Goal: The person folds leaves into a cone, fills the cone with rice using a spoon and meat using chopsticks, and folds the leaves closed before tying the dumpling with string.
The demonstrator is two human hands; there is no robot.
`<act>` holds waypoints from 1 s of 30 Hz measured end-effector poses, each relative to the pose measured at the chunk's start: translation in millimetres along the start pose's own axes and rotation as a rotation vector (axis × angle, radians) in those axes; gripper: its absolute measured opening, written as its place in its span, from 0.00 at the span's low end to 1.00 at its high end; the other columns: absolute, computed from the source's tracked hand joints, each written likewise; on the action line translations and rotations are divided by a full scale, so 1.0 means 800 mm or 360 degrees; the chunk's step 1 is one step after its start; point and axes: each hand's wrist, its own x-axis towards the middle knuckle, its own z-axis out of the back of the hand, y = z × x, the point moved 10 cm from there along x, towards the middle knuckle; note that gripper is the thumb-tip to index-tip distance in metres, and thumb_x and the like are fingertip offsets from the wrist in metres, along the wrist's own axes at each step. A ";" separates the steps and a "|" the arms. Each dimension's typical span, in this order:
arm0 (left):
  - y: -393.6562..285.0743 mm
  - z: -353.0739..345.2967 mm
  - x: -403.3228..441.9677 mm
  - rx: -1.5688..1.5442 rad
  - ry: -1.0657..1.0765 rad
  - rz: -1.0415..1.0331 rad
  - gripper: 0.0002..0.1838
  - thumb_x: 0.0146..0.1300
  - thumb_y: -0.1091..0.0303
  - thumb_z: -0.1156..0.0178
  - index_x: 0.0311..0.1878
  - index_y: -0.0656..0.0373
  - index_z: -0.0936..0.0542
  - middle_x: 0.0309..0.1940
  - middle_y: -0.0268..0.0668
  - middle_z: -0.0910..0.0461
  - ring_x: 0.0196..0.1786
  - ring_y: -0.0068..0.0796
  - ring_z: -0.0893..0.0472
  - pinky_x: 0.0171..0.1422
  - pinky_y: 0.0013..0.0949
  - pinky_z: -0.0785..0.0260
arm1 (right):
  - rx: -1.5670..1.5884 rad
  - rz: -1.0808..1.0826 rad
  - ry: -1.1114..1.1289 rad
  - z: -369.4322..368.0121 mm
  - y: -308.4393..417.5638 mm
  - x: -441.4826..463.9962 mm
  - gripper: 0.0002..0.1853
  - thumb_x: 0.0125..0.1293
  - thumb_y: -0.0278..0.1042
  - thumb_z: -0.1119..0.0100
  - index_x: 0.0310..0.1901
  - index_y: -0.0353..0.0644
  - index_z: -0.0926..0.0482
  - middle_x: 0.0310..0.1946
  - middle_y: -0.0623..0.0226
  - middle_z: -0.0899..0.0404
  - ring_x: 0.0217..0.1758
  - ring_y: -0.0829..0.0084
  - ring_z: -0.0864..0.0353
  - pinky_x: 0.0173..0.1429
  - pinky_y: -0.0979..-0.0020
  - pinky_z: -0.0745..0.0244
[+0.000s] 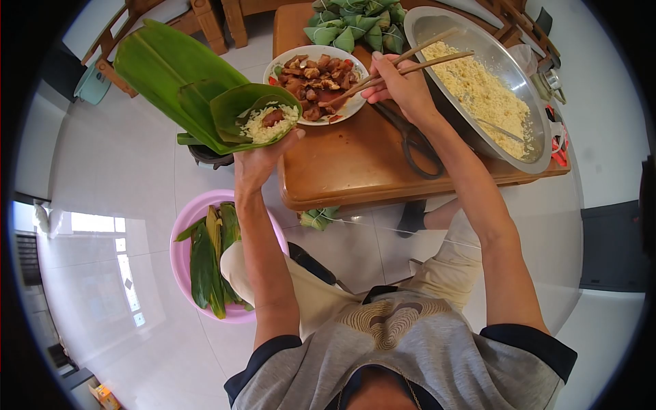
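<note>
Currently, left hand point(263, 162) curled round green folded-leaf cone point(229, 109) of rice point(257, 131), long axis slanting forward-left from white round plate point(321, 49); right hand point(404, 83) pinches wooden chopsticks point(441, 61) over plate.

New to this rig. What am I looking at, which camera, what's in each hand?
There is no robot here: one person works with two bare hands. The single picture comes from a camera worn on the head, looking forward and down, so the person's shirt and knees show at the bottom.

The left hand holds long green leaves, folded into a cup with pale grains and a brown piece inside. The right hand holds chopsticks, reaching over a plate of brown chunks.

On the wooden table are also a metal bowl of yellowish grains, dark scissors and tied leaf parcels. A pink basin of leaves stands on the floor.
</note>
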 end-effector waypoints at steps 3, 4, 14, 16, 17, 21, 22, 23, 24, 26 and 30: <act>-0.004 -0.002 0.001 -0.0006 0.0002 -0.0009 0.17 0.41 0.74 0.32 0.37 0.63 0.23 0.34 0.33 0.22 0.36 0.24 0.25 0.43 0.27 0.32 | -0.0270 0.0099 -0.0009 -0.003 0.014 -0.005 0.16 0.65 0.41 0.54 0.27 0.35 0.29 0.18 0.65 0.28 0.20 0.78 0.23 0.21 0.82 0.28; -0.004 -0.002 0.000 -0.0002 0.0003 -0.0014 0.17 0.41 0.74 0.32 0.38 0.63 0.23 0.34 0.33 0.22 0.35 0.24 0.25 0.42 0.28 0.32 | -0.0461 0.0241 0.0029 -0.009 0.033 -0.010 0.15 0.65 0.40 0.53 0.28 0.35 0.29 0.18 0.67 0.28 0.19 0.79 0.24 0.21 0.82 0.28; -0.001 -0.001 -0.001 0.0016 0.0015 -0.0023 0.17 0.41 0.74 0.32 0.38 0.63 0.23 0.35 0.33 0.22 0.36 0.24 0.25 0.43 0.28 0.32 | -0.0830 0.0732 0.0279 -0.048 0.036 -0.046 0.09 0.62 0.32 0.49 0.31 0.34 0.26 0.22 0.69 0.26 0.18 0.83 0.27 0.20 0.83 0.34; -0.001 0.000 -0.001 0.0004 0.0001 0.0009 0.17 0.41 0.74 0.32 0.37 0.63 0.23 0.35 0.34 0.22 0.36 0.24 0.25 0.43 0.28 0.32 | -0.0903 0.1025 0.0287 -0.057 0.044 -0.053 0.09 0.62 0.31 0.49 0.31 0.33 0.26 0.22 0.68 0.25 0.18 0.81 0.26 0.20 0.83 0.32; -0.001 0.000 -0.001 0.0005 0.0001 0.0006 0.17 0.41 0.74 0.32 0.37 0.63 0.23 0.35 0.34 0.22 0.36 0.24 0.25 0.43 0.28 0.32 | -0.0903 0.1027 0.0287 -0.056 0.043 -0.054 0.09 0.62 0.31 0.49 0.31 0.33 0.26 0.22 0.68 0.25 0.18 0.81 0.26 0.20 0.83 0.32; -0.004 0.003 -0.001 -0.0012 0.0016 -0.0044 0.17 0.41 0.74 0.32 0.37 0.63 0.23 0.34 0.33 0.22 0.36 0.24 0.25 0.43 0.28 0.32 | -0.0451 0.0454 -0.0004 -0.014 0.038 -0.032 0.14 0.63 0.37 0.50 0.28 0.33 0.28 0.19 0.64 0.26 0.17 0.78 0.25 0.20 0.81 0.30; -0.001 0.003 -0.001 -0.0056 0.0029 -0.0017 0.17 0.41 0.74 0.32 0.37 0.63 0.23 0.34 0.33 0.22 0.36 0.24 0.25 0.43 0.28 0.32 | -0.0182 0.0243 -0.0056 -0.004 0.027 -0.025 0.15 0.63 0.38 0.51 0.27 0.32 0.28 0.19 0.63 0.26 0.18 0.77 0.24 0.20 0.81 0.29; -0.001 0.003 -0.001 -0.0057 0.0030 -0.0017 0.17 0.41 0.74 0.32 0.37 0.63 0.23 0.34 0.33 0.22 0.36 0.24 0.25 0.43 0.28 0.32 | -0.0183 0.0244 -0.0057 0.000 0.025 -0.019 0.15 0.63 0.38 0.51 0.27 0.32 0.28 0.19 0.63 0.26 0.18 0.77 0.24 0.20 0.81 0.29; 0.001 0.003 -0.001 -0.0056 0.0025 0.0003 0.17 0.41 0.74 0.32 0.37 0.63 0.23 0.34 0.33 0.22 0.36 0.24 0.25 0.42 0.28 0.32 | -0.0156 0.0185 -0.0054 0.005 0.014 -0.013 0.15 0.63 0.38 0.51 0.27 0.32 0.28 0.19 0.63 0.26 0.18 0.77 0.23 0.20 0.81 0.28; 0.001 0.002 -0.001 -0.0055 0.0022 0.0020 0.17 0.41 0.74 0.32 0.38 0.62 0.23 0.34 0.33 0.22 0.35 0.23 0.25 0.42 0.28 0.32 | -0.0299 0.0183 -0.0074 0.007 0.008 -0.011 0.15 0.63 0.37 0.52 0.27 0.33 0.27 0.18 0.64 0.26 0.17 0.78 0.24 0.19 0.81 0.29; -0.008 0.001 -0.002 -0.0013 0.0012 -0.0045 0.17 0.41 0.74 0.32 0.37 0.63 0.23 0.34 0.33 0.22 0.35 0.24 0.25 0.42 0.28 0.32 | -0.0621 0.0347 -0.0055 -0.001 0.024 -0.021 0.15 0.63 0.38 0.51 0.28 0.33 0.27 0.16 0.67 0.26 0.16 0.80 0.24 0.19 0.82 0.30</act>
